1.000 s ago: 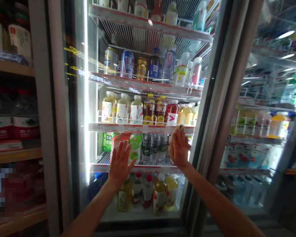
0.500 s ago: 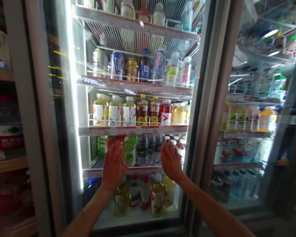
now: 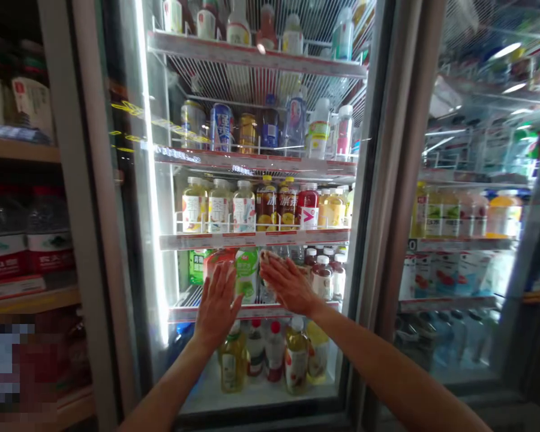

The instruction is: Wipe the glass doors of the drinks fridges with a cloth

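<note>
My left hand [image 3: 216, 303] lies flat against the glass door [image 3: 189, 393] of a lit drinks fridge, fingers stretched out. Red and green packages stand behind the glass near it. Level with it, my right hand [image 3: 292, 283] presses a crumpled pale cloth [image 3: 266, 258] to the glass. Most of the cloth is hidden under the fingers; only an edge shows past the fingertips. Behind the right hand are clear bottles and a green pouch [image 3: 246, 273].
Wire shelves with several rows of bottles and cans [image 3: 220, 127] fill the fridge. A metal door frame [image 3: 400, 180] stands at the right, with another glass-fronted fridge beyond it. At the left, wooden shelves [image 3: 22, 150] hold large bottles.
My right hand has moved left across the glass with the cloth, closer to my left hand. The left hand stays flat on the glass; the whole view has shifted slightly.
</note>
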Action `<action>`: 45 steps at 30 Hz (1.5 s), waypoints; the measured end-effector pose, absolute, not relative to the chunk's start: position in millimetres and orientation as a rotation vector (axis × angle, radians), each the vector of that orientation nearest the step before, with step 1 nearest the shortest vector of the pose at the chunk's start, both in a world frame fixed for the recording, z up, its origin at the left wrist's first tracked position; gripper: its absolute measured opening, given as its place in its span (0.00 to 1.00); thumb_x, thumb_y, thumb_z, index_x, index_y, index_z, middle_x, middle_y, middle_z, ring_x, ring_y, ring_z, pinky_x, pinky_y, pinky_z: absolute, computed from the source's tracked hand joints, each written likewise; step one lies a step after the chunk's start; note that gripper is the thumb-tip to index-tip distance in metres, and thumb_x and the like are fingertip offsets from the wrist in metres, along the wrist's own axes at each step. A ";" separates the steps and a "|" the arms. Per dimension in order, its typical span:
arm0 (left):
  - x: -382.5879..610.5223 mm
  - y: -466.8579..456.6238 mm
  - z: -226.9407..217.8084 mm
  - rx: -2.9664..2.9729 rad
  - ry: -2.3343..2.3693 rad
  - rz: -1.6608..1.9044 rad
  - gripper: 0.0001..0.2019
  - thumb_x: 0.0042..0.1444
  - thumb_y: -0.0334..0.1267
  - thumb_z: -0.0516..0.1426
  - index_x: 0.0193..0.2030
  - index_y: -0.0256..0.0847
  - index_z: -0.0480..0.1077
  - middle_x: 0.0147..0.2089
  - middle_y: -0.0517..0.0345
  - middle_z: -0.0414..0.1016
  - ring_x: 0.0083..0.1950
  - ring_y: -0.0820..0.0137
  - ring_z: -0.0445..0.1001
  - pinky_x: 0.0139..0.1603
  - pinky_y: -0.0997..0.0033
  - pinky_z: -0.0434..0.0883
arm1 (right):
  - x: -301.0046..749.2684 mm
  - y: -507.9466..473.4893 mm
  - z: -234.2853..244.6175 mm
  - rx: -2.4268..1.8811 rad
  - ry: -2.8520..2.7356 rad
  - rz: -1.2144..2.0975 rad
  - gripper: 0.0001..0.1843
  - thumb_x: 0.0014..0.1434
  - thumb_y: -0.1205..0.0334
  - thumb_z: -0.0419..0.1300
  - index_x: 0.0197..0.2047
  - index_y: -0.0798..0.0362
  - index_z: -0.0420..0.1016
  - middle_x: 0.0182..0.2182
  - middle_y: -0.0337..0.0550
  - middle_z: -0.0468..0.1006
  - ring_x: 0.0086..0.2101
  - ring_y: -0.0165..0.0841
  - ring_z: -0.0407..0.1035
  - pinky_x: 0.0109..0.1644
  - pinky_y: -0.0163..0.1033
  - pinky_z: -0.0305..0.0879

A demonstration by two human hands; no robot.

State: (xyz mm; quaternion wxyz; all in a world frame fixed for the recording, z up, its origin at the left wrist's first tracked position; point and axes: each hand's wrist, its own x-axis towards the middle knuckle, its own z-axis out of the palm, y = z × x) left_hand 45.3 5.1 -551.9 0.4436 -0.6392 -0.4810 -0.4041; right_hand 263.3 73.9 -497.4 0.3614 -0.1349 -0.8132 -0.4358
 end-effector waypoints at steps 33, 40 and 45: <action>-17.5 -20.7 -532.7 -1.371 -1.436 -0.982 0.29 0.62 0.40 0.47 0.68 0.35 0.44 0.68 0.39 0.52 0.71 0.61 0.45 0.67 0.50 0.51 | 160.2 55.2 -477.0 -0.155 -2.104 -1.036 0.33 0.58 0.70 0.49 0.66 0.56 0.51 0.64 0.42 0.58 0.67 0.33 0.39 0.71 0.47 0.32; -20.6 -31.3 -533.6 -1.412 -1.471 -0.951 0.28 0.63 0.40 0.46 0.67 0.35 0.46 0.67 0.38 0.53 0.70 0.61 0.48 0.67 0.50 0.52 | 137.5 56.2 -434.7 -0.422 -1.933 -0.771 0.33 0.60 0.68 0.47 0.68 0.55 0.46 0.67 0.46 0.50 0.67 0.39 0.38 0.70 0.57 0.33; -38.5 -34.9 -538.0 -1.373 -1.499 -0.928 0.27 0.63 0.41 0.46 0.66 0.34 0.49 0.66 0.36 0.55 0.69 0.58 0.51 0.66 0.46 0.53 | 129.5 49.9 -464.3 -0.134 -2.163 -0.930 0.28 0.60 0.71 0.47 0.64 0.54 0.57 0.64 0.41 0.58 0.65 0.33 0.46 0.70 0.47 0.40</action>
